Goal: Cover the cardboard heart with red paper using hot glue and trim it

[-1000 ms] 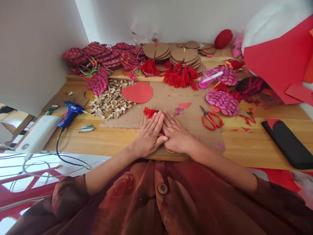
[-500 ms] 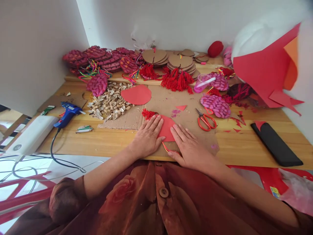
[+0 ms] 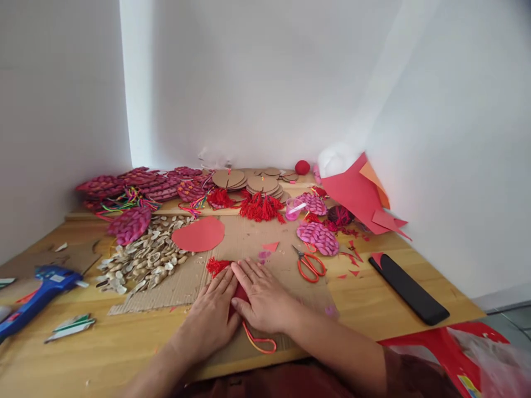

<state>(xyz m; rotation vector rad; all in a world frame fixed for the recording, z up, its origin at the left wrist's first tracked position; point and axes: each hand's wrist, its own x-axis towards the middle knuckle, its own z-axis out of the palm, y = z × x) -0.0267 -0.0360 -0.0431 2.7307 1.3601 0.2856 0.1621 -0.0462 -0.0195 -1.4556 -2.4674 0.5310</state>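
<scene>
Both my hands lie flat, side by side, on a red paper piece (image 3: 240, 294) on the cardboard sheet (image 3: 244, 229). My left hand (image 3: 213, 315) covers its left part with fingers stretched out. My right hand (image 3: 263, 296) presses on its right part, fingertips near those of the left. Most of the paper is hidden under them. A red tassel (image 3: 218, 266) sticks out beyond my left fingertips. From the near side a loop of orange-yellow cord (image 3: 263, 347) comes out onto the cardboard. Red-handled scissors (image 3: 310, 266) lie to the right of my right hand.
Peanut shells (image 3: 151, 254) are heaped at left beside a red paper disc (image 3: 199, 234). A blue glue gun (image 3: 45, 293) lies at far left, a black phone-like slab (image 3: 409, 290) at right. Cardboard discs (image 3: 263, 186), red tassels (image 3: 262, 207) and braided pink rounds (image 3: 317, 237) fill the back.
My right hand lifted away to the right, baring the red paper, then came back beside my left hand. The camera has tilted up, showing more wall; the cord loop now shows more.
</scene>
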